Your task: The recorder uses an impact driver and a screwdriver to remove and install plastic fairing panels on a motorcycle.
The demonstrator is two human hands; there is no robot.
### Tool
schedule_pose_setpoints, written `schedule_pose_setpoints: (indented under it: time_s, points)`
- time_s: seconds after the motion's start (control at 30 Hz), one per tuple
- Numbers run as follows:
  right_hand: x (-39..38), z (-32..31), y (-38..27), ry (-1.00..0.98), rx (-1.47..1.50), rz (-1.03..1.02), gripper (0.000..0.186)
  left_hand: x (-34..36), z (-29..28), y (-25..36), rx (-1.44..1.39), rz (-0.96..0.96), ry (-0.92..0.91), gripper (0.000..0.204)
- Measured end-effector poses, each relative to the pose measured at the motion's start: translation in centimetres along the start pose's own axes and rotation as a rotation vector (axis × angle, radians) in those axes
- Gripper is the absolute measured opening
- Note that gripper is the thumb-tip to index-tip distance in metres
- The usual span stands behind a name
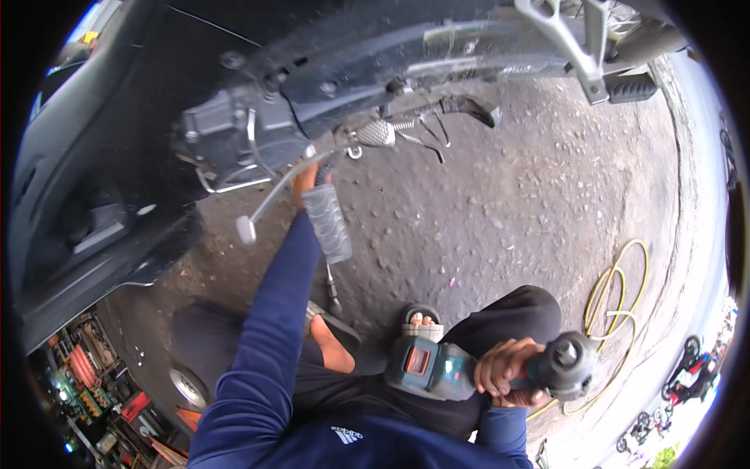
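Note:
A dark motorcycle (pixel 359 66) spans the top of the view. My left arm reaches up under its engine (pixel 234 129). My left hand (pixel 303 186) is there, beside the grey rubber footrest (pixel 328 227) and the bent metal pedal lever (pixel 275 191); its fingers are hidden behind these parts. Above my right knee, my right hand (pixel 506 369) is wrapped round the grip of a teal and black cordless impact wrench (pixel 449 371). The tool lies sideways, its round head (pixel 570 366) to the right and its battery to the left.
A thin metal rod with a dark end (pixel 333 293) is below the footrest. A kickstand (pixel 469 109) hangs under the frame. Coiled yellow hose (pixel 613 305) lies on the rough ground at right. Tools fill a tray (pixel 98 375) at lower left. Parked motorcycles (pixel 691 375) stand far right.

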State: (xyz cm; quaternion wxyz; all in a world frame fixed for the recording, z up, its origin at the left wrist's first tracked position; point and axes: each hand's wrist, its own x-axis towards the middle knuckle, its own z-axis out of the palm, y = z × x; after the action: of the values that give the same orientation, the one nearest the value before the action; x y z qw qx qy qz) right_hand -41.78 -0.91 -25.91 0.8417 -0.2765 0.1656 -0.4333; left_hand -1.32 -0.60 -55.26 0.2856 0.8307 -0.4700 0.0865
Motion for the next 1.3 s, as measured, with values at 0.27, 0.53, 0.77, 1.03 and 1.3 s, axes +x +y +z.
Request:
schedule_pose_setpoints:
  time_s: [0.27,0.53,0.77,1.03,1.3]
  points:
    - [-3.9,8.0,-1.7,0.661,-0.090,0.608,0.085,-3.4,-36.6,16.4,-1.662,-1.299,-0.759,0.022]
    - [2.2,28.6,-9.8,-0.321,-0.365,0.537,0.033,11.0,-60.4,30.6,-1.755,-0.929,-0.386,0.028]
    - [-2.2,32.9,-16.2,-0.136,-0.118,0.772,0.038,15.9,-72.7,38.2,-1.718,-0.662,-0.445,0.048]
    - [3.3,43.8,-27.6,-0.470,-0.056,0.424,0.058,14.9,-91.4,30.9,-0.377,-0.786,0.062,0.017]
    - [8.3,53.3,-32.5,-0.492,-0.257,0.117,0.052,17.4,-82.5,28.9,-1.071,-1.010,0.234,0.024]
